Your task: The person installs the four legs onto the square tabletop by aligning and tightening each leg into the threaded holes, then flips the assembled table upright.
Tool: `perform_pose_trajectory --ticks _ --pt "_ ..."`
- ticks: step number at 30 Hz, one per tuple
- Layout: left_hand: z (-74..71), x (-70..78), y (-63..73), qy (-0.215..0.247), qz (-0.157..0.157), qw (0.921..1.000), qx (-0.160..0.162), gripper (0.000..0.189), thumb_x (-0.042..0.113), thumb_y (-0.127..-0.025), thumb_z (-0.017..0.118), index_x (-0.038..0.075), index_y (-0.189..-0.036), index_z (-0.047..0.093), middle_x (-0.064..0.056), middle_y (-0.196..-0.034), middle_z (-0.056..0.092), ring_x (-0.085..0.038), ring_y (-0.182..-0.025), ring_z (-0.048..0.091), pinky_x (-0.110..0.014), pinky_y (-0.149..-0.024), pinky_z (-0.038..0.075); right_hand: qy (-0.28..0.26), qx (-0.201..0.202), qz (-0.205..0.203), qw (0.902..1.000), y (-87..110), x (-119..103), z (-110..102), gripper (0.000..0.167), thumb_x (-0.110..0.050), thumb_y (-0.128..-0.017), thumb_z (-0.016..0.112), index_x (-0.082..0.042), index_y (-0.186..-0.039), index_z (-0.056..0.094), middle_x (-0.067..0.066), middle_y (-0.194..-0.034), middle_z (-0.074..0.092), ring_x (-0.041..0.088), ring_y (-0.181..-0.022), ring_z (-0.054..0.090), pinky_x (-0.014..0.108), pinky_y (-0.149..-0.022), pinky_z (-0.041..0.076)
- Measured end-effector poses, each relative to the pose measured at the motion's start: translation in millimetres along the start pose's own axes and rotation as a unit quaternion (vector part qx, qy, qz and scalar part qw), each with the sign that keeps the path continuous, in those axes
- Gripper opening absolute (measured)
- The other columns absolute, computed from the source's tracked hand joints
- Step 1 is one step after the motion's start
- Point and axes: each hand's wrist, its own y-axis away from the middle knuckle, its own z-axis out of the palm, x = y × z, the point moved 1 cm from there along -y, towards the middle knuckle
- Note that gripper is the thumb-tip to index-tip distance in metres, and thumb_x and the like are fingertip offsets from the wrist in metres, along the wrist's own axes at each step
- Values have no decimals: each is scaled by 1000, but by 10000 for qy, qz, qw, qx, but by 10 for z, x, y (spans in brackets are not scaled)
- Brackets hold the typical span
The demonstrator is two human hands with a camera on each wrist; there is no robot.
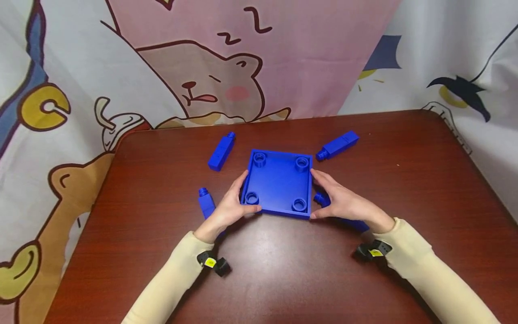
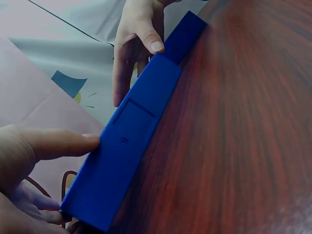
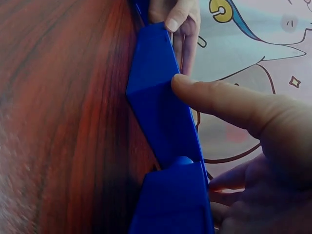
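Note:
A square blue panel with a raised rim lies in the middle of the table, a round threaded socket at each corner facing up. My left hand holds its left side, thumb against the front edge and fingers along the side. On the opposite side my right hand holds the right edge, its thumb at the near right corner. Beneath the right hand, partly hidden, lies a blue leg with a threaded end. Another blue leg is partly covered by the left hand.
A blue leg lies beyond the panel on the left, and another leg on the right. The brown wooden table ends at the back against a printed cartoon curtain.

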Motion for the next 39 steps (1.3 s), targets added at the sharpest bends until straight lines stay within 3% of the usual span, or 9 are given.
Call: perform_pose_trajectory --ticks 5,9,21,27,31,35,39 --pt "-3 -18 -4 -83 47 9998 160 103 3 -71 82 6 -154 21 -17 -156 23 -31 -141 21 -45 -113 17 -140 -222 -49 9996 -123 35 -50 111 -15 -71 87 10 -150 13 28 -154 14 44 -138 23 56 -109 19" --pt "0 -10 -37 -277 17 9989 370 102 5 -73 82 5 -154 20 -17 -156 23 -30 -142 21 -44 -113 17 -661 -470 -6 9967 -255 73 -95 109 -4 -72 83 7 -151 8 26 -157 8 43 -140 18 54 -111 16" --pt "-11 8 -221 -107 -289 9971 702 102 7 -74 82 10 -155 20 -14 -156 23 -26 -142 20 -40 -114 17 -1969 -1016 120 9751 -527 182 -249 102 8 -81 71 2 -153 -2 26 -157 0 48 -140 13 57 -110 16" --pt "-28 -14 -249 59 -321 9968 725 102 7 -74 82 12 -155 20 -13 -157 22 -25 -143 19 -40 -114 17 -1923 -941 55 9768 -542 197 -259 99 6 -82 71 3 -152 2 24 -158 0 46 -140 15 57 -110 14" --pt "-22 -20 -244 151 -336 9967 718 103 6 -74 82 13 -155 20 -13 -157 22 -25 -142 19 -39 -114 17 -1760 -840 36 9808 -477 165 -322 91 2 -84 72 5 -152 10 26 -156 12 45 -140 17 57 -110 16" --pt "-17 -18 -238 224 -333 9968 695 103 5 -74 82 12 -155 19 -14 -157 21 -25 -143 19 -40 -114 16 -1328 -581 13 9894 -362 126 -510 78 -2 -86 70 4 -149 24 26 -152 24 43 -139 21 57 -109 20" --pt "-28 -14 -238 119 -320 9974 639 102 6 -75 81 12 -155 18 -14 -157 20 -25 -143 18 -41 -114 16 -640 -269 397 9968 -227 127 -776 68 -10 -88 71 -5 -147 37 21 -149 34 40 -136 30 60 -106 25"
